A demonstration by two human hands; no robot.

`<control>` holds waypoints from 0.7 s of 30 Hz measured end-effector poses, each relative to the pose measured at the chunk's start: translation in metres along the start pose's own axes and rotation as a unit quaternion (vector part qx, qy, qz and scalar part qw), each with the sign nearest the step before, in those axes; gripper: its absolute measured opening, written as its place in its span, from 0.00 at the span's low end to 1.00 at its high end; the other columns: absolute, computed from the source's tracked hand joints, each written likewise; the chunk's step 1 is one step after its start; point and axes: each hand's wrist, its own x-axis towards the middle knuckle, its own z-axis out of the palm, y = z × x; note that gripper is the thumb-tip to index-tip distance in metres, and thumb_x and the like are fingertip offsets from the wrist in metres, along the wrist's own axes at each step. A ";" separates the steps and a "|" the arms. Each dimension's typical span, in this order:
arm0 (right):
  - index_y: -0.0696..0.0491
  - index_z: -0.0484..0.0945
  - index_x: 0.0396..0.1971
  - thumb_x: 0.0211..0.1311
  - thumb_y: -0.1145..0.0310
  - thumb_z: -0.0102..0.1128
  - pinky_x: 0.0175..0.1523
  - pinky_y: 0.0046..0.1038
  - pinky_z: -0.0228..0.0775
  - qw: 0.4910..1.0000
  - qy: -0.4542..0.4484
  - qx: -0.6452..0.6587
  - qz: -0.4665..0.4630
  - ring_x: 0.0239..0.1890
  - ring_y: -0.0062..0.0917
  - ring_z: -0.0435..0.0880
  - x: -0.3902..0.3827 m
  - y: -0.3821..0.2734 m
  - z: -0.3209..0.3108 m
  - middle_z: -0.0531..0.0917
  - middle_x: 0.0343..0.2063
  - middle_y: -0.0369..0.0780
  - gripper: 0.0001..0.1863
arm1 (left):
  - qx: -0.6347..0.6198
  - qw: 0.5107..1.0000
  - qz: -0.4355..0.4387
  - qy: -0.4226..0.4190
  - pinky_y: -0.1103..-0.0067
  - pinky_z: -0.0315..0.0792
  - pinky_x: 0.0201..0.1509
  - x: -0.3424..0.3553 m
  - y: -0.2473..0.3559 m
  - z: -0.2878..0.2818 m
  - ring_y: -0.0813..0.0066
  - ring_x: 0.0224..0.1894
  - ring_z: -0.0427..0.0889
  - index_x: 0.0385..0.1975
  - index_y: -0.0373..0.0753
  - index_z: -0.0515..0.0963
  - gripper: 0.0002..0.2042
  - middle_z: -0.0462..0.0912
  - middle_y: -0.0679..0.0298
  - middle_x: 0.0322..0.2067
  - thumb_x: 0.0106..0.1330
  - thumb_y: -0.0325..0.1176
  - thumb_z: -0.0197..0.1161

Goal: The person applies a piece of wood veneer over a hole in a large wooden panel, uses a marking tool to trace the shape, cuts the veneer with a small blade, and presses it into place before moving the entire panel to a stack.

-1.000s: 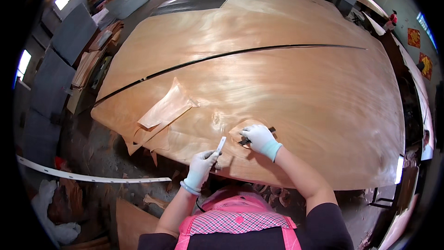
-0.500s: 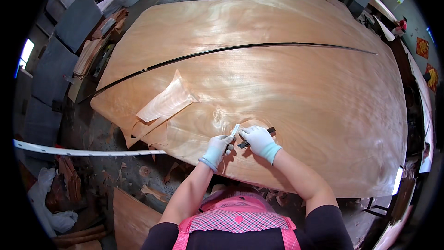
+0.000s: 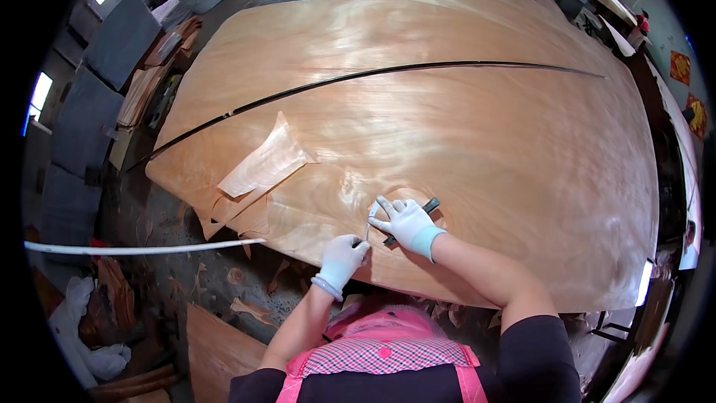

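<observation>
My left hand (image 3: pixel 341 260), in a white glove, pinches a thin strip near the front edge of the large pale wooden sheet (image 3: pixel 522 149). The strip runs up toward a small white piece (image 3: pixel 373 209) beside my right hand. My gloved right hand (image 3: pixel 406 225) lies with fingers spread on a rounded veneer patch (image 3: pixel 431 216), over a short black bar (image 3: pixel 431 204) and touching the white piece. A long thin black strip (image 3: pixel 350 76) crosses the sheet farther back. Torn veneer pieces (image 3: pixel 253 168) lie to the left of my hands.
A long white strip (image 3: pixel 149 249) juts out at left. Grey panels (image 3: pixel 119 45) and stacked veneer (image 3: pixel 142 93) stand along the left. Scraps and a white plastic bag (image 3: pixel 78 328) lie below. A person in red (image 3: pixel 641 22) is at far right, near boards and a grey pillar.
My left hand first moved up to my right with the white piece, then drew back toward the edge; the white piece now stays by my right hand, whose fingers have spread.
</observation>
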 end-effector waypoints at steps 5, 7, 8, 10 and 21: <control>0.35 0.70 0.61 0.56 0.63 0.59 0.54 0.32 0.68 0.999 0.010 0.019 0.024 0.56 0.35 0.74 0.000 0.000 -0.005 0.63 0.66 0.49 0.29 | 0.244 0.961 -0.045 0.123 0.69 0.75 0.28 0.016 0.009 -0.066 0.65 0.22 0.83 0.25 0.32 0.81 0.14 0.82 0.51 0.22 0.63 0.38 0.59; 0.40 0.69 0.60 0.55 0.65 0.60 0.54 0.36 0.70 0.999 0.029 0.044 -0.006 0.54 0.37 0.77 -0.005 0.006 -0.009 0.63 0.66 0.50 0.29 | -0.061 0.993 0.004 0.100 0.78 0.71 0.21 0.016 0.014 -0.064 0.79 0.18 0.77 0.28 0.30 0.81 0.13 0.79 0.60 0.18 0.66 0.35 0.59; 0.40 0.69 0.60 0.55 0.65 0.60 0.54 0.36 0.70 0.999 0.010 0.048 -0.006 0.54 0.37 0.77 -0.012 0.006 -0.010 0.63 0.66 0.50 0.29 | -0.113 0.990 0.012 0.079 0.79 0.70 0.20 0.016 0.018 -0.054 0.80 0.17 0.76 0.30 0.30 0.80 0.12 0.78 0.62 0.18 0.67 0.35 0.59; 0.46 0.69 0.59 0.59 0.66 0.55 0.49 0.39 0.75 0.981 -0.022 0.164 0.096 0.47 0.38 0.82 -0.034 0.007 -0.012 0.64 0.66 0.47 0.25 | -0.177 0.984 -0.001 0.009 0.80 0.69 0.19 0.019 0.030 -0.028 0.80 0.16 0.75 0.34 0.31 0.81 0.11 0.79 0.64 0.19 0.67 0.34 0.59; 0.51 0.61 0.66 0.57 0.70 0.53 0.42 0.37 0.77 0.950 -0.038 0.191 0.242 0.40 0.36 0.85 -0.076 0.026 -0.004 0.62 0.67 0.42 0.34 | -0.133 0.970 -0.046 -0.196 0.82 0.64 0.15 0.082 0.109 0.055 0.80 0.12 0.72 0.30 0.35 0.80 0.10 0.78 0.65 0.16 0.67 0.36 0.60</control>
